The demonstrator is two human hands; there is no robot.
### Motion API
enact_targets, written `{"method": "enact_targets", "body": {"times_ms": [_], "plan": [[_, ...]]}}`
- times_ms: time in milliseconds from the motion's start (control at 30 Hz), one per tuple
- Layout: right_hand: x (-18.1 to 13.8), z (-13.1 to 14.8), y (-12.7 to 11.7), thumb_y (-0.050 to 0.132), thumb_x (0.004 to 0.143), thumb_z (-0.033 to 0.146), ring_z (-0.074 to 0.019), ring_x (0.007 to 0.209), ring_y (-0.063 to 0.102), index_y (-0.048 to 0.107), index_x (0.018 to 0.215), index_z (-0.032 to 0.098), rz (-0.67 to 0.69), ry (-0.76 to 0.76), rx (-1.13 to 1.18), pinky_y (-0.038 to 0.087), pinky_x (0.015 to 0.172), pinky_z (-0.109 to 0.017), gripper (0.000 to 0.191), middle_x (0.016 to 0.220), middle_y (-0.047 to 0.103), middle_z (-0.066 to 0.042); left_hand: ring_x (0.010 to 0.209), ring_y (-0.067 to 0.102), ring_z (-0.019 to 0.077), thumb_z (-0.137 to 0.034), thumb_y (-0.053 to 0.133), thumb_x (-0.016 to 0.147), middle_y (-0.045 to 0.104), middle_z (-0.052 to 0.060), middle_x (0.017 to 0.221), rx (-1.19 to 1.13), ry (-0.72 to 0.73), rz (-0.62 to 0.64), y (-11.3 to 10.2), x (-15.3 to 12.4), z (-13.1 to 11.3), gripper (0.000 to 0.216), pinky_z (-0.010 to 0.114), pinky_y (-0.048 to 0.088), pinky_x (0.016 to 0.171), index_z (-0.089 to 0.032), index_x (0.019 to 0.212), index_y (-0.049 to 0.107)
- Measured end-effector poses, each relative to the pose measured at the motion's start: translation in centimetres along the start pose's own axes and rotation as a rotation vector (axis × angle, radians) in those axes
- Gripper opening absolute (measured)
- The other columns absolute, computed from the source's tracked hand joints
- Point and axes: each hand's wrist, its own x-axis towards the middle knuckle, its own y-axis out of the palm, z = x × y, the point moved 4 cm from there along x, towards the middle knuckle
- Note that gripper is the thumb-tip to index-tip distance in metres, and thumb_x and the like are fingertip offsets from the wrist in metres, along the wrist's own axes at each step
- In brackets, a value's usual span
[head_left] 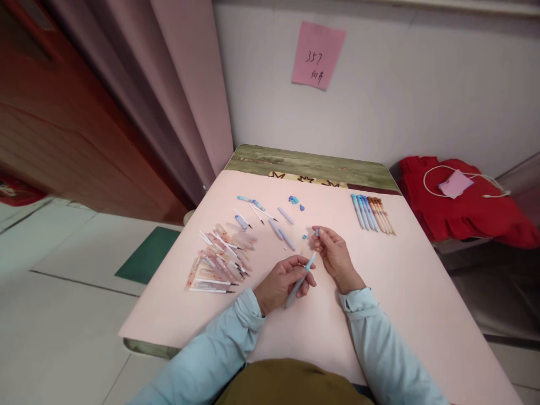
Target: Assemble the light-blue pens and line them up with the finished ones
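My left hand (282,281) is closed round a light blue pen barrel (300,280), which slants up to the right over the pink table (405,281). My right hand (334,252) pinches a small blue pen part (316,231) between its fingertips, just above the barrel's tip. A tiny blue piece (304,237) lies on the table beside that hand.
Loose pen barrels and refills (270,219) and small blue caps (294,200) lie ahead. A heap of packaged refills (219,260) is at the left, a row of finished pens (373,214) at the back right. A red cloth (464,202) with a cable lies to the right.
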Motion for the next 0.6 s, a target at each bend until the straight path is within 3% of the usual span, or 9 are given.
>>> {"method": "enact_targets", "body": {"times_ms": [133,267,333,467,600], "plan": [[0.3,-0.1,0.3,0.070,0.077,0.044,-0.0117,0.059,0.055,0.070,0.096,0.019,-0.073,-0.136,-0.299,0.046,0.058,-0.026,0.031,0.074,0.066,-0.001,0.050,0.054,0.0092,-0.028,0.066,0.081,0.067,0.009,0.077,-0.020,0.002,-0.004,-0.2,0.1,0.0,0.022,0.021,0.032,0.044,-0.012,0.095,0.061],[1.0,0.9,1.5,0.064,0.080,0.040,-0.0173,0.069,0.059,0.073,0.091,0.021,-0.149,-0.331,-1.011,0.045,0.068,-0.031,0.024,0.081,0.068,-0.004,0.046,0.050,0.0083,-0.026,0.066,0.078,0.066,0.008,0.073,-0.082,0.067,-0.069,-0.8,0.3,-0.5,0.021,0.020,0.029,0.042,-0.012,0.091,0.060],[1.4,1.4,2.1,0.062,0.081,0.038,-0.0189,0.074,0.060,0.074,0.090,0.023,-0.147,-0.348,-1.258,0.043,0.070,-0.032,0.022,0.088,0.069,-0.005,0.045,0.049,0.0080,-0.025,0.065,0.077,0.065,0.007,0.072,-0.121,0.104,-0.098,-1.1,0.4,-0.8,0.019,0.020,0.028,0.041,-0.012,0.089,0.059],[2.0,2.7,3.7,0.058,0.085,0.040,-0.0186,0.072,0.062,0.074,0.093,0.023,-0.155,-0.360,-1.368,0.043,0.069,-0.031,0.025,0.089,0.070,-0.005,0.045,0.049,0.0078,-0.025,0.064,0.076,0.064,0.005,0.072,-0.228,0.168,-0.155,-1.8,0.6,-1.3,0.017,0.020,0.027,0.042,-0.014,0.087,0.057],[3.8,3.6,7.9,0.056,0.087,0.037,-0.0171,0.072,0.062,0.075,0.088,0.023,-0.047,-0.454,-1.333,0.043,0.071,-0.029,0.023,0.087,0.071,-0.004,0.046,0.049,0.0077,-0.023,0.062,0.075,0.061,0.002,0.069,-0.296,0.206,-0.195,-2.3,0.9,-1.6,0.016,0.020,0.026,0.042,-0.015,0.085,0.055]]}}
